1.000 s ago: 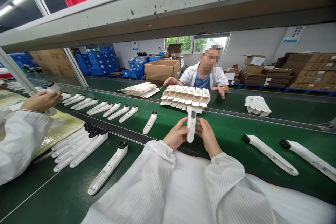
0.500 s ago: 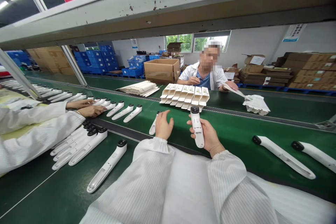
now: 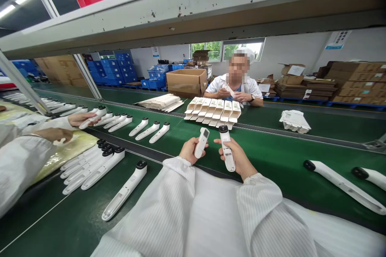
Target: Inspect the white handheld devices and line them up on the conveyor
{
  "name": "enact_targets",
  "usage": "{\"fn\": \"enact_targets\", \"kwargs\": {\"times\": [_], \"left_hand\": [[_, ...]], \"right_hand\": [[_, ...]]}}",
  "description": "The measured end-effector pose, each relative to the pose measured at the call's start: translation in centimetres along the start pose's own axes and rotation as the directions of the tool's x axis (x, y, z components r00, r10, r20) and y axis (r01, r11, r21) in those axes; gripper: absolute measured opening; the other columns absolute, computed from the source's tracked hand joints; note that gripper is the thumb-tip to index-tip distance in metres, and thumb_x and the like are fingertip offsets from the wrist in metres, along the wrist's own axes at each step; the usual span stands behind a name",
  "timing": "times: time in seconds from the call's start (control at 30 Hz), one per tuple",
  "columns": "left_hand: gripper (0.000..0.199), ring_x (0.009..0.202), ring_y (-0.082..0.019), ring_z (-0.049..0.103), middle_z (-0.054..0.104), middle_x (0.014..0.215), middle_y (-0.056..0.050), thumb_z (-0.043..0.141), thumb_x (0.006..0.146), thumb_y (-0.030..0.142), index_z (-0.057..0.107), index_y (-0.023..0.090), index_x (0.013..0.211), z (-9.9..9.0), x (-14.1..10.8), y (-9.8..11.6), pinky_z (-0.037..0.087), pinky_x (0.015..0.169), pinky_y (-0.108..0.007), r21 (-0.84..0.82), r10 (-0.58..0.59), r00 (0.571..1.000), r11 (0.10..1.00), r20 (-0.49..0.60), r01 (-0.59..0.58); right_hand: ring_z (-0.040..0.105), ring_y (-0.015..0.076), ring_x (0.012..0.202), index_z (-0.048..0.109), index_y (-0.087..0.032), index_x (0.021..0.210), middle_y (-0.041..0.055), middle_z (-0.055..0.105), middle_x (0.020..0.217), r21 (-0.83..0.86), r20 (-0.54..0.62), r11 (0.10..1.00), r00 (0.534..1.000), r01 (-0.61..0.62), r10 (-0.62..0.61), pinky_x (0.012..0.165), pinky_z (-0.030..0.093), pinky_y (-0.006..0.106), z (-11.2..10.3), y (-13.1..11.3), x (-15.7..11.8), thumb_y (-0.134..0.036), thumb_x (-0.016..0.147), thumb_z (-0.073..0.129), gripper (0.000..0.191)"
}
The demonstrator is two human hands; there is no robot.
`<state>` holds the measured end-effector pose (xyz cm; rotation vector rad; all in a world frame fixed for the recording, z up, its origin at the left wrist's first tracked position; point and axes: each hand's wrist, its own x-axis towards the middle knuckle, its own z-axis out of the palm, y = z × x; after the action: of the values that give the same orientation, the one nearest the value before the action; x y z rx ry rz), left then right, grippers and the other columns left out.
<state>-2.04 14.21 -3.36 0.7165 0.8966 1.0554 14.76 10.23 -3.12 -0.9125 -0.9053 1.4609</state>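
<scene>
My left hand [image 3: 189,150] is wrapped round a white handheld device [image 3: 202,143] whose small grey screen faces up. In my right hand [image 3: 238,156] is a second white device [image 3: 227,149] with a black head and an open hollow in its lower handle. Both are held up side by side over the green belt [image 3: 259,144], apart from each other. More white devices lie on the belt to the left, such as one white device [image 3: 159,133], and another device [image 3: 125,192] rests on the near surface.
Open white boxes [image 3: 212,110] stand in rows beyond my hands. Flat cartons [image 3: 161,101] and a carton stack [image 3: 294,121] lie across the belt. A person [image 3: 238,80] sits opposite; another person's hand [image 3: 81,119] holds a device at left. A metal shelf [image 3: 187,12] hangs overhead.
My left hand has picked up the device from the belt. The belt's devices have shifted right. The neighbour's hands have drawn back left with a device, and the person opposite has brought both hands together.
</scene>
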Motion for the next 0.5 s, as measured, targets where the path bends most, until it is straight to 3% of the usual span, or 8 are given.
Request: {"fn": "enact_targets", "kwargs": {"times": [0.03, 0.1, 0.17, 0.23, 0.33, 0.43, 0.5], "left_hand": [[0.029, 0.071, -0.017, 0.059, 0.062, 0.093, -0.013, 0.042, 0.074, 0.017, 0.058, 0.009, 0.096, 0.5, -0.3, -0.2, 0.039, 0.048, -0.023, -0.121, -0.035, 0.997, 0.992, 0.075, 0.044], [0.027, 0.063, -0.015, 0.057, 0.063, 0.088, -0.013, 0.039, 0.077, 0.018, 0.059, 0.008, 0.093, 1.5, -0.8, -0.6, 0.037, 0.043, -0.022, -0.217, -0.073, 0.990, 0.971, 0.123, 0.098], [0.028, 0.056, -0.013, 0.054, 0.063, 0.084, -0.012, 0.039, 0.083, 0.024, 0.059, 0.008, 0.093, 2.2, -1.1, -1.0, 0.033, 0.039, -0.021, -0.196, -0.097, 0.990, 0.974, 0.104, 0.115], [0.034, 0.050, -0.011, 0.051, 0.062, 0.078, -0.010, 0.038, 0.088, 0.033, 0.060, 0.008, 0.095, 2.6, -1.3, -1.2, 0.031, 0.036, -0.019, -0.150, -0.114, 0.988, 0.980, 0.103, 0.128], [0.041, 0.047, -0.010, 0.049, 0.061, 0.072, -0.008, 0.038, 0.091, 0.042, 0.061, 0.008, 0.097, 2.8, -1.4, -1.3, 0.031, 0.036, -0.018, -0.111, -0.124, 0.985, 0.984, 0.118, 0.138], [0.042, 0.048, -0.010, 0.049, 0.060, 0.070, -0.007, 0.038, 0.091, 0.043, 0.062, 0.009, 0.097, 2.8, -1.5, -1.4, 0.031, 0.036, -0.018, -0.097, -0.120, 0.986, 0.987, 0.117, 0.132], [0.041, 0.052, -0.011, 0.052, 0.061, 0.073, -0.007, 0.039, 0.090, 0.043, 0.062, 0.010, 0.096, 3.0, -1.4, -1.5, 0.031, 0.036, -0.018, -0.104, -0.125, 0.985, 0.985, 0.115, 0.137]], "right_hand": [[0.053, 0.0108, 0.056, 0.050, -0.023, 0.102, 0.0038, 0.065, 0.104, -0.120, -0.076, 0.993, 0.997, 0.005, -0.014, 0.045, 0.039, 0.023, -0.3, 0.2, 0.3, -0.032, 0.071, 0.058, 0.033], [0.058, 0.0139, 0.062, 0.048, -0.022, 0.102, 0.0036, 0.065, 0.099, -0.421, -0.240, 0.905, 0.970, -0.061, -0.046, 0.054, 0.043, 0.027, -1.0, 0.5, 0.8, -0.033, 0.072, 0.057, 0.034], [0.061, 0.0188, 0.072, 0.049, -0.020, 0.105, 0.0057, 0.065, 0.094, -0.690, -0.337, 0.704, 0.936, -0.171, -0.103, 0.063, 0.043, 0.030, -1.9, 0.6, 1.3, -0.035, 0.076, 0.051, 0.033], [0.061, 0.0236, 0.082, 0.049, -0.017, 0.110, 0.0094, 0.064, 0.095, -0.843, -0.337, 0.487, 0.930, -0.228, -0.148, 0.069, 0.043, 0.034, -2.7, 0.8, 1.4, -0.034, 0.082, 0.044, 0.034], [0.056, 0.0286, 0.099, 0.051, -0.013, 0.117, 0.0156, 0.059, 0.111, -0.939, -0.264, 0.277, 0.942, -0.203, -0.206, 0.077, 0.042, 0.037, -3.3, 1.1, 1.3, -0.029, 0.086, 0.037, 0.038], [0.048, 0.0323, 0.113, 0.050, -0.013, 0.125, 0.0170, 0.050, 0.127, -0.973, -0.213, 0.158, 0.921, -0.170, -0.325, 0.085, 0.040, 0.043, -3.1, 1.1, 0.9, -0.020, 0.085, 0.035, 0.043], [0.044, 0.0334, 0.117, 0.050, -0.015, 0.126, 0.0149, 0.048, 0.131, -0.982, -0.173, 0.150, 0.885, -0.118, -0.433, 0.088, 0.037, 0.047, -2.7, 1.0, 0.7, -0.018, 0.084, 0.035, 0.045]]}}
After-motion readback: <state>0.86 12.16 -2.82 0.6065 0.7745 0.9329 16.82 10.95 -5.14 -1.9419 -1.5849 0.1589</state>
